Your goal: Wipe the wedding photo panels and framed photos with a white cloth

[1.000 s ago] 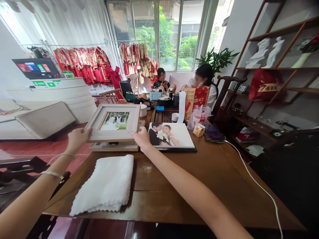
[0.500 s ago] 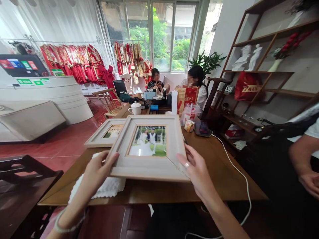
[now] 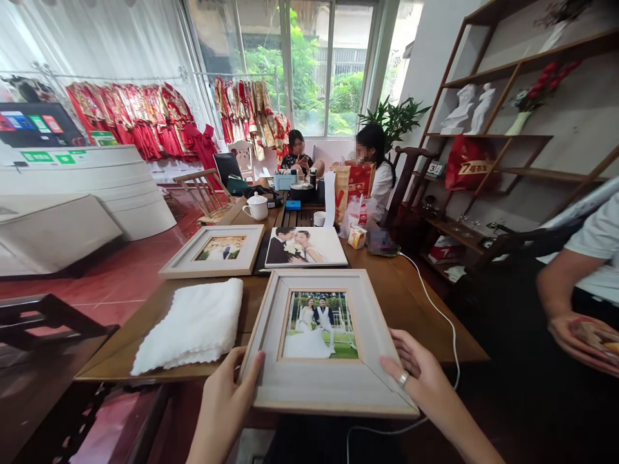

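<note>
A brown wooden table (image 3: pixel 406 296) extends from the foreground toward the window and bears most of the objects listed here. A person in a white short-sleeved top (image 3: pixel 597 245) occupies the right edge, hands around an item too indistinct to identify. The near framed photograph (image 3: pixel 319 325), with a wide pale border and light wooden edging, lies face up over the near edge of the table, its lower edge projecting beyond it; whether its underside touches the wood cannot be told. It shows a couple in wedding dress outdoors. The far framed photograph (image 3: pixel 215 250), of similar make, lies on the table farther left. A folded white cloth (image 3: pixel 191 328) with a scalloped edge lies in front of it, left of the near frame. An unframed portrait panel (image 3: pixel 307 247) rests just beyond the near frame, partly over a dark flat sheet (image 3: pixel 261 253). The left hand (image 3: pixel 232 377) pinches the left side of the near frame: the thumb lies on the border, while the fingers curl behind the edge, largely hidden, so their spacing cannot be told. The right hand (image 3: pixel 416 370) pinches the right side, thumb on the border, visible fingers close together along the edge. A lidded white cup (image 3: pixel 257 206) stands behind the far frame. A silver ring (image 3: pixel 403 378) encircles a digit of the right hand.
</note>
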Demonstrator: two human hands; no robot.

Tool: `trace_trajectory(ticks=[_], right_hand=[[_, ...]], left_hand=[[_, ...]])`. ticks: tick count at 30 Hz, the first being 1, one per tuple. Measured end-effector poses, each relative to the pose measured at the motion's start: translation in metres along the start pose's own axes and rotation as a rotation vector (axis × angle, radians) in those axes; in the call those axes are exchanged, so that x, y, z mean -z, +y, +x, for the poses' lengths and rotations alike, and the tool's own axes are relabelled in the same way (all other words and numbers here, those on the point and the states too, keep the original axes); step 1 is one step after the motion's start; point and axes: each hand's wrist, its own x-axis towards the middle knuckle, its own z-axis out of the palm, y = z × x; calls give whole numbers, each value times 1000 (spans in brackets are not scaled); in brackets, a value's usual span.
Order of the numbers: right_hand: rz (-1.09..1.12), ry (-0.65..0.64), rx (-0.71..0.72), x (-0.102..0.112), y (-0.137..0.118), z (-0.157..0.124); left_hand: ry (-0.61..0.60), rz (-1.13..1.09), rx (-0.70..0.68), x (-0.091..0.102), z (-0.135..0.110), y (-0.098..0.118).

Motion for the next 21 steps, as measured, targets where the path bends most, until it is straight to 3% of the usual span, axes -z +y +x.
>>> trace_trajectory(ticks=[9,16,21], right_hand=[[-213,-123,58,-2,5,34],[-325,-79,33,-4,5,39],[-427,-5,73,-6,0,56]], left_hand=[[53,65,3,-8,7,2],[87,131,28,-11,6,6],[164,156,-90,-15,9,4]])
